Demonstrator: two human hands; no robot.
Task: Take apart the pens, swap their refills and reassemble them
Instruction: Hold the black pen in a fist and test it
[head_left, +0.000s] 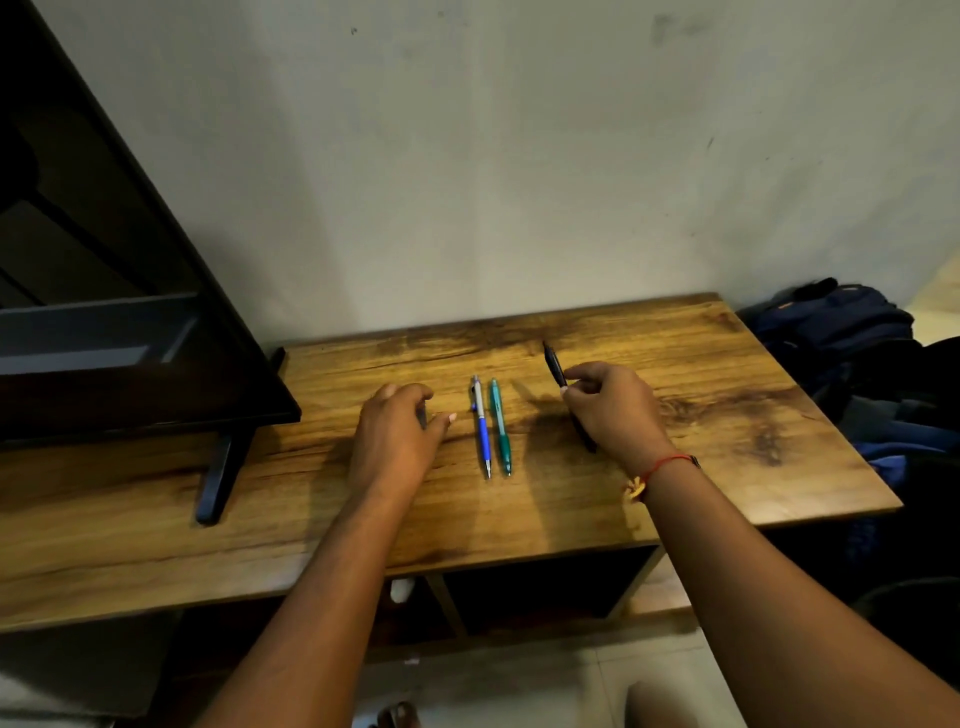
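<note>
Left hand (397, 431) curled on table (675, 467), grip contents unclear; blue pen (481, 423), green pen (500, 426) between; right hand (613, 405) pinching black pen (554, 365).

- Both forearms bare, no sleeves showing.
- Right hand (613, 405): thin red thread bracelet (667, 462) round the wrist, with a small yellow tassel at its 7 o'clock side.
- Left hand (397, 436): nothing worn.

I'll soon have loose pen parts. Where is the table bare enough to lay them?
Bare: the near table edge between the forearms, and the far strip by the wall. Crowded: the middle, with the blue pen, green pen and both hands.
</note>
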